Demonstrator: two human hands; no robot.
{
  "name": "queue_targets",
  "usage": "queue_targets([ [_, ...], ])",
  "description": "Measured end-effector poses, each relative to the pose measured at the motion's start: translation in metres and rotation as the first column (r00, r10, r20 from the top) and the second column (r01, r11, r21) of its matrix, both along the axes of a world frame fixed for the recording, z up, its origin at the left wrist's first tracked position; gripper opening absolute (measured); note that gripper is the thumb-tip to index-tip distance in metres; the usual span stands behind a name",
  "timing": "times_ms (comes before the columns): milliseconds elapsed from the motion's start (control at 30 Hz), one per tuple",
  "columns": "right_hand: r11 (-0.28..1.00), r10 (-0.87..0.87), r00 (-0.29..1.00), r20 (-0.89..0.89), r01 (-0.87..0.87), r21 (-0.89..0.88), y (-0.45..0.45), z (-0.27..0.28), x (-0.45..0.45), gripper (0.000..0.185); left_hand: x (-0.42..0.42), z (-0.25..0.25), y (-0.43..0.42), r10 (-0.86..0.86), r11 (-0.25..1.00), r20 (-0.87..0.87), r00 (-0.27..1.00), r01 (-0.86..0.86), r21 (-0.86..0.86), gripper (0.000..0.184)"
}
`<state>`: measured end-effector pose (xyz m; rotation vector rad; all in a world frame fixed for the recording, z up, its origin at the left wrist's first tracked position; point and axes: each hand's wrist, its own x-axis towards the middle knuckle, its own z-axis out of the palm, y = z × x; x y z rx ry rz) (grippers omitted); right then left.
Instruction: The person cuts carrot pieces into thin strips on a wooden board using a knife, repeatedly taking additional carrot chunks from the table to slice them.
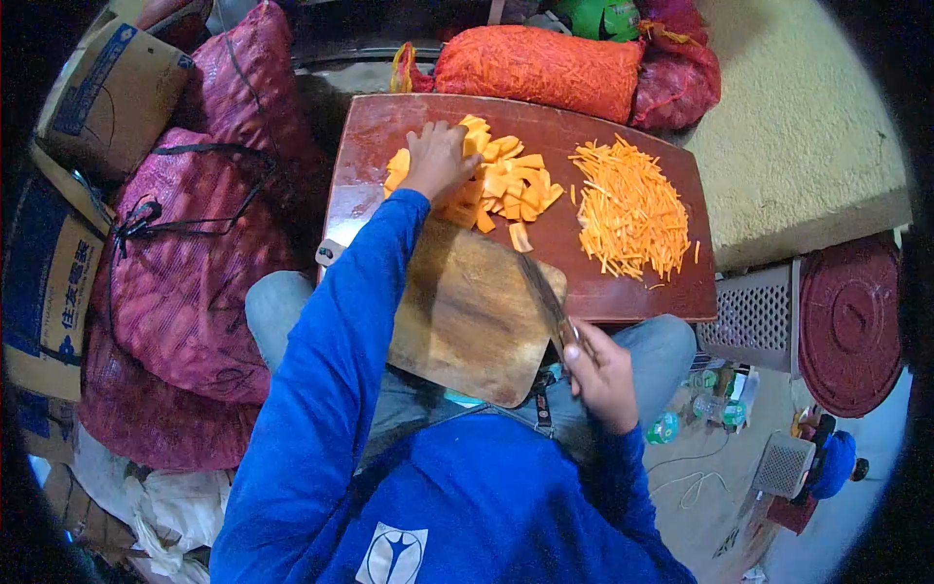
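Observation:
My left hand reaches over a heap of orange squash pieces on the dark red table. Its fingers rest on the heap's left side, and whether they grip a piece I cannot make out. In my right hand is a knife, its blade angled up and left over the right edge of the wooden cutting board. The board tilts from my lap onto the table edge. One squash piece lies just above the knife tip. To the right is a pile of thin orange strips.
Behind the table lies a clear bag of orange shreds beside a red net bag. Large red mesh sacks and cardboard boxes crowd the left. At right are a yellowish block, a grey crate and a maroon lid.

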<state>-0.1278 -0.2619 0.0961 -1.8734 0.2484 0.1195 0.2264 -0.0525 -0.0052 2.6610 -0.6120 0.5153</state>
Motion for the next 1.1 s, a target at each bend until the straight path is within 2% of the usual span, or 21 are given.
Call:
queue_targets([
  [33, 1.000, -0.020, 1.000, -0.024, 0.020, 0.000, 0.002, -0.001, -0.008, 0.043, 0.004, 0.000, -0.002, -0.003, 1.000, 0.000, 1.000, 0.003, 0.002, 0.049],
  [100, 0.999, -0.043, 0.998, -0.048, 0.043, 0.004, 0.003, -0.005, -0.015, 0.043, 0.008, -0.003, -0.004, -0.050, 0.999, -0.150, 0.987, 0.052, 0.008, 0.041],
  [233, 0.998, -0.033, 0.999, -0.040, 0.035, 0.052, 0.005, -0.013, -0.015, 0.043, 0.006, -0.004, -0.002, -0.050, 0.998, -0.130, 0.990, 0.053, 0.025, 0.039],
  [300, 0.999, -0.020, 0.999, -0.027, 0.021, 0.041, 0.006, -0.011, -0.012, 0.043, 0.002, -0.005, 0.002, -0.059, 0.995, -0.045, 0.997, 0.055, -0.087, 0.040],
  [333, 1.000, -0.010, 1.000, -0.013, 0.011, 0.030, 0.008, -0.009, -0.011, 0.042, -0.006, -0.001, 0.005, -0.057, 0.995, -0.043, 0.997, 0.053, -0.087, 0.040],
  [400, 1.000, -0.003, 1.000, -0.001, 0.003, 0.022, 0.009, -0.006, -0.008, 0.041, -0.033, 0.015, 0.017, -0.044, 0.994, 0.075, 0.996, 0.051, -0.096, 0.039],
  [500, 0.999, 0.016, 0.999, -0.034, -0.017, -0.030, 0.010, -0.006, -0.004, 0.040, -0.096, 0.026, 0.045, -0.096, 0.993, 0.082, 0.992, 0.101, -0.061, 0.049],
  [600, 0.999, 0.039, 0.999, -0.003, -0.039, -0.011, 0.015, -0.014, -0.001, 0.038, -0.173, 0.045, 0.058, -0.028, 1.000, 0.017, 0.999, 0.028, -0.003, 0.046],
  [733, 0.995, 0.093, 0.994, -0.052, -0.091, 0.039, 0.028, -0.018, 0.005, 0.038, -0.241, 0.041, 0.059, 0.023, 0.999, -0.055, 0.998, -0.020, 0.049, 0.038],
  [867, 0.987, 0.158, 0.986, -0.050, -0.158, 0.009, 0.042, -0.025, 0.018, 0.039, -0.261, 0.037, 0.051, -0.040, 0.999, -0.170, 0.985, 0.045, 0.022, 0.035],
  [900, 0.988, 0.156, 0.986, -0.052, -0.156, 0.008, 0.045, -0.023, 0.021, 0.039, -0.261, 0.033, 0.051, -0.043, 0.999, -0.171, 0.984, 0.047, 0.020, 0.035],
  [967, 0.979, 0.197, 0.980, -0.031, -0.198, -0.036, 0.049, -0.017, 0.028, 0.040, -0.260, 0.024, 0.050, -0.130, 0.988, -0.135, 0.982, 0.117, -0.100, 0.031],
  [1100, 0.968, 0.230, 0.973, -0.001, -0.229, -0.099, 0.050, -0.013, 0.031, 0.040, -0.255, 0.016, 0.053, -0.155, 0.985, -0.141, 0.978, 0.141, -0.104, 0.027],
])
